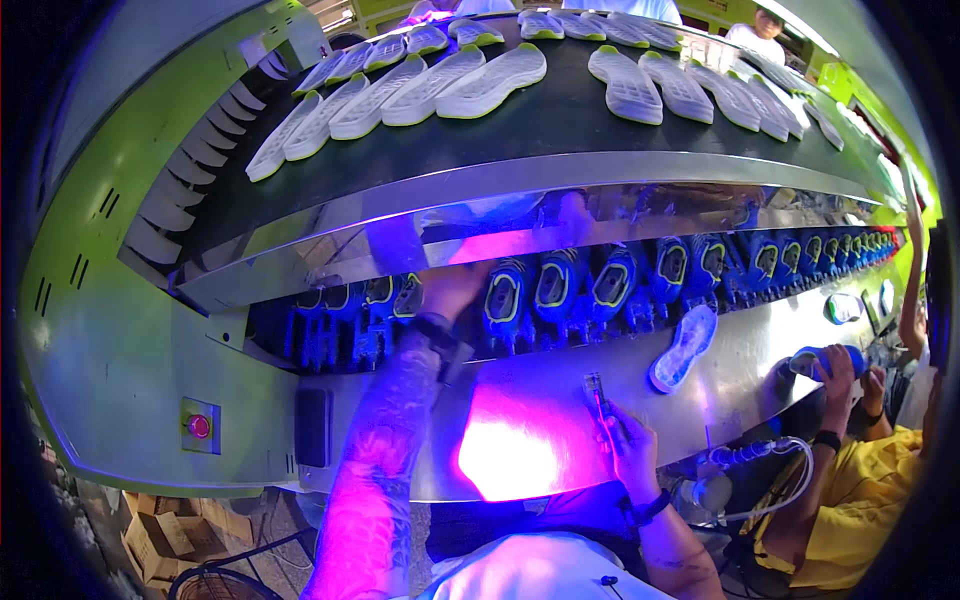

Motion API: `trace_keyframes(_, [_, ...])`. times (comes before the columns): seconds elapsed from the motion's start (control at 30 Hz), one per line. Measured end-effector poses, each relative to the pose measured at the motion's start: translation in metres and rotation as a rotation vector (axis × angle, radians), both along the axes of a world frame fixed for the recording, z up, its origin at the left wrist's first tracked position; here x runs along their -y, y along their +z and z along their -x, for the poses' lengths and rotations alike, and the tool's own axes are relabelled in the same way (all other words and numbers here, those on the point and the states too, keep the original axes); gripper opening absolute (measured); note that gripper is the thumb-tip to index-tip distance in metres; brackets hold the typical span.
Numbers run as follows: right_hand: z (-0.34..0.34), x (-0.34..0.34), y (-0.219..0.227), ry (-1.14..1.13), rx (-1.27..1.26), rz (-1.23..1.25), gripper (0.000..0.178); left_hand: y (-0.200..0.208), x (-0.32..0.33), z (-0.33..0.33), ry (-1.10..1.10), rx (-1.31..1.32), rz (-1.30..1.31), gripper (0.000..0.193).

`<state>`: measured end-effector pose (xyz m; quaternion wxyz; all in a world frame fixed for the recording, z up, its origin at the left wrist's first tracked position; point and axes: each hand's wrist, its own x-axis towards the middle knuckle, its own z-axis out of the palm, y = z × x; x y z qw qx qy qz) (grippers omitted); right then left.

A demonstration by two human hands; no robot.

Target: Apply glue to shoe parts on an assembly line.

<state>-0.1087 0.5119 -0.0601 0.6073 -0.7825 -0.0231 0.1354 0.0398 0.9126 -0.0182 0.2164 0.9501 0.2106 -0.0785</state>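
Observation:
My left hand (452,290) reaches to the row of blue shoe uppers, beside a blue shoe (503,297) with a yellow-green collar line. Its fingers are smeared and partly hidden, so whether they grip the shoe does not show. Close to my body, my right hand (632,440) is closed around a slim pen-like tool (597,398) that points away from me. Bright pink-violet light falls on the metal bench (560,385) and on my left forearm. On the bench, right of the tool, lies a pale translucent shoe sole (685,348).
White soles with yellow-green edges (490,82) stand in two rows on a dark conveyor (400,165) behind a metal ledge. At right, a co-worker's hand (838,385) holds a blue shoe (805,362). A red button (199,427) is on the green machine; cardboard boxes (180,535) sit below.

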Motion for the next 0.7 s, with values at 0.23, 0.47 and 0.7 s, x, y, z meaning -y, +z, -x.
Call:
trace_keyframes(0.23, [-0.002,-0.007,-0.008,0.067,0.051,-0.019,0.040,-0.068,-0.080,0.048,-0.086,0.417,-0.130,0.072])
trace_keyframes(0.47, [-0.001,-0.017,0.015,0.070,-0.058,-0.031,0.044,-0.042,-0.045,0.023,-0.069,0.053,-0.118,0.052])
trace_keyframes(0.7, [0.007,-0.030,0.022,0.073,-0.052,-0.035,0.038,-0.030,-0.135,0.062,0.130,0.362,-0.140,0.064])
